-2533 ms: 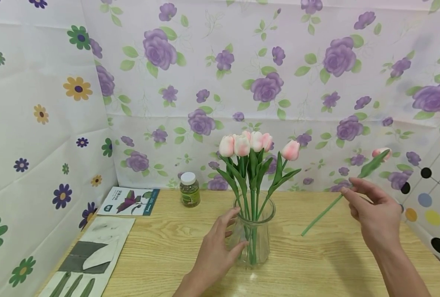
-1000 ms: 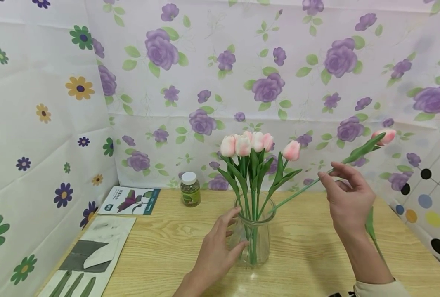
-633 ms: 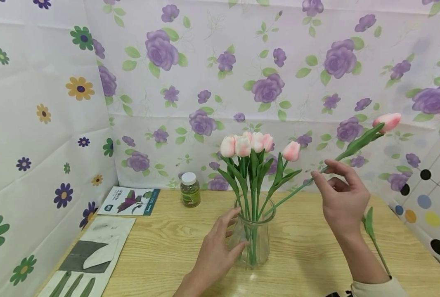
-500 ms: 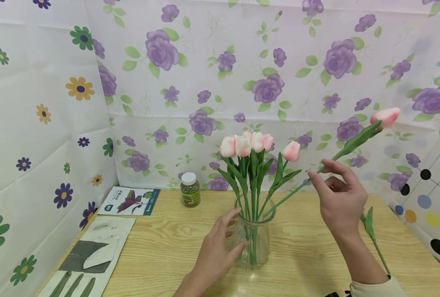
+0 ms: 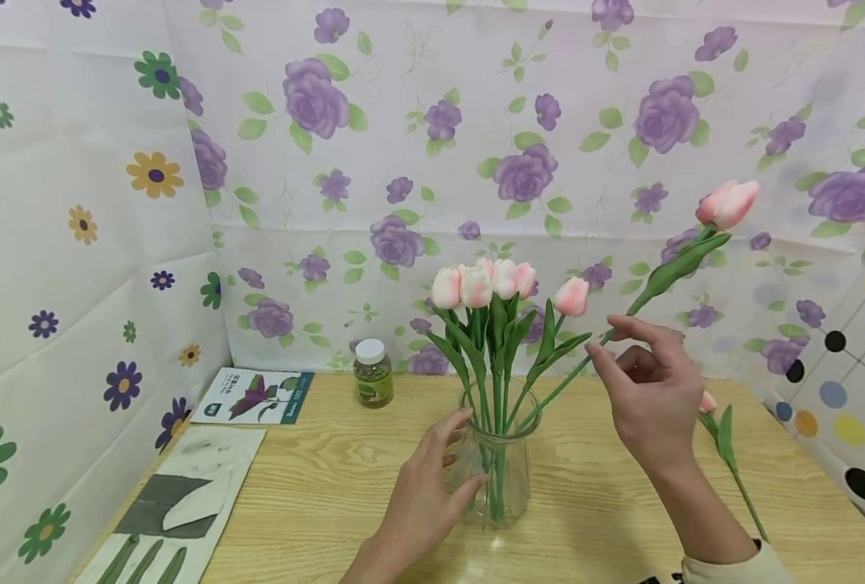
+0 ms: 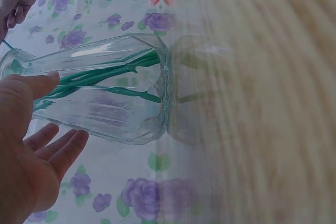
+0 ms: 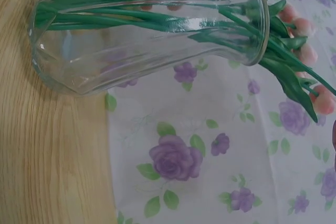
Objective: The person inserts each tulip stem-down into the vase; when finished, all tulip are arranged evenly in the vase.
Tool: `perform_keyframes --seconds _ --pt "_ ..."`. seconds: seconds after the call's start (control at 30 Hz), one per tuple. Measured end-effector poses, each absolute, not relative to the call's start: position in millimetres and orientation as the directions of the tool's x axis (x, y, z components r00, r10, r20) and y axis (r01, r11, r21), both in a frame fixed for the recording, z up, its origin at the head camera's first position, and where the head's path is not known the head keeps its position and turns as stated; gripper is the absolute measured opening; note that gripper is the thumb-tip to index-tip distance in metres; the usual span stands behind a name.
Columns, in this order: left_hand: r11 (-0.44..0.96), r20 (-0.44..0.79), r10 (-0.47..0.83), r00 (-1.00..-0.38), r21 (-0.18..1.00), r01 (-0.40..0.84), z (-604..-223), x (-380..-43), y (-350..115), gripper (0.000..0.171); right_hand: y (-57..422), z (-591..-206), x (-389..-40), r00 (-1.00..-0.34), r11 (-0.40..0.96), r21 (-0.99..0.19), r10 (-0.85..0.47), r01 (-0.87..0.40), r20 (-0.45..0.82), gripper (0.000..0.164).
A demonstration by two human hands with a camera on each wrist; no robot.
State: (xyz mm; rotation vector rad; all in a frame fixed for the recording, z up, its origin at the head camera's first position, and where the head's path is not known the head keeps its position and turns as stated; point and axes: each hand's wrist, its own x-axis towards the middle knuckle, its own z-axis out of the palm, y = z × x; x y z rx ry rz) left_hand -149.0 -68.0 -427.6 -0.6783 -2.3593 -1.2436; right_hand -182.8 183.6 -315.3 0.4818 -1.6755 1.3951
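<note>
In the head view, my left hand [image 5: 427, 485] holds the clear glass vase [image 5: 516, 478] from its left side, thumb at the front and fingers curved round the side. Several pink-and-white tulips [image 5: 475, 286] stand in it, one leaning right. My right hand [image 5: 655, 397] pinches the stem of another tulip [image 5: 669, 272] between thumb and fingertips. That tulip slants up to the right, its stem's lower end inside the vase mouth. The right wrist view shows the vase [image 7: 131, 51] with stems inside; the right hand is almost wholly outside that view.
One more tulip [image 5: 726, 442] lies on the wooden table [image 5: 316, 503] at the right, partly behind my right wrist. A white-capped jar [image 5: 373, 375] stands at the back. A printed leaflet [image 5: 253, 395] and a cloth or pouch [image 5: 177, 495] lie at the left.
My right hand has moved left, bringing the tulip's stem end into the vase mouth. The tulip has since tilted more upright. My left hand stays at the vase.
</note>
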Motion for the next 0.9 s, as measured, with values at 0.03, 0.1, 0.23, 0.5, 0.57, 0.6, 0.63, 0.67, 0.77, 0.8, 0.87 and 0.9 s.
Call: perform_keyframes --seconds 0.03,0.1,0.23,0.5,0.57,0.6,0.63,0.67,0.77,0.8,0.87,0.9 --pt "0.489 0.542 0.235 -0.807 0.651 0.58 -428 -149 -68 0.089 182 -315 -182 -0.531 0.29 -0.575 0.22 -0.765 0.818 0.038" --pt "0.486 0.546 0.233 -0.804 0.651 0.583 -429 -150 -68 0.088 179 -316 -182 -0.514 0.292 -0.55 0.197 -0.782 0.835 0.038" --pt "0.486 0.542 0.233 -0.807 0.654 0.58 -429 -149 -68 0.088 175 -319 -183 -0.481 0.298 -0.498 0.136 -0.814 0.866 0.039" --pt "0.491 0.549 0.227 -0.804 0.649 0.581 -429 -149 -68 0.088 170 -324 -186 -0.441 0.337 -0.425 0.031 -0.84 0.897 0.041" --pt "0.492 0.552 0.226 -0.803 0.647 0.583 -429 -149 -68 0.088 167 -326 -186 -0.44 0.342 -0.418 0.015 -0.842 0.898 0.041" --pt "0.492 0.552 0.225 -0.803 0.647 0.583 -429 -149 -68 0.089 166 -326 -186 -0.44 0.344 -0.416 0.006 -0.842 0.898 0.041" --pt "0.492 0.554 0.225 -0.801 0.645 0.584 -429 -149 -68 0.088 165 -327 -186 -0.443 0.347 -0.415 -0.002 -0.841 0.897 0.041" --pt "0.492 0.555 0.225 -0.801 0.645 0.585 -429 -149 -68 0.089 163 -328 -185 -0.45 0.349 -0.418 -0.011 -0.838 0.893 0.041" --pt "0.49 0.557 0.227 -0.799 0.643 0.588 -429 -149 -68 0.089 160 -330 -184 -0.472 0.365 -0.428 -0.035 -0.827 0.881 0.04" --pt "0.491 0.557 0.228 -0.799 0.643 0.588 -429 -149 -67 0.089 159 -331 -183 -0.479 0.371 -0.432 -0.042 -0.822 0.877 0.039" --pt "0.49 0.556 0.232 -0.798 0.642 0.589 -429 -150 -68 0.089 157 -333 -182 -0.497 0.381 -0.442 -0.056 -0.812 0.866 0.039" --pt "0.491 0.555 0.233 -0.799 0.642 0.589 -429 -150 -68 0.089 156 -334 -182 -0.502 0.382 -0.445 -0.059 -0.81 0.863 0.039"
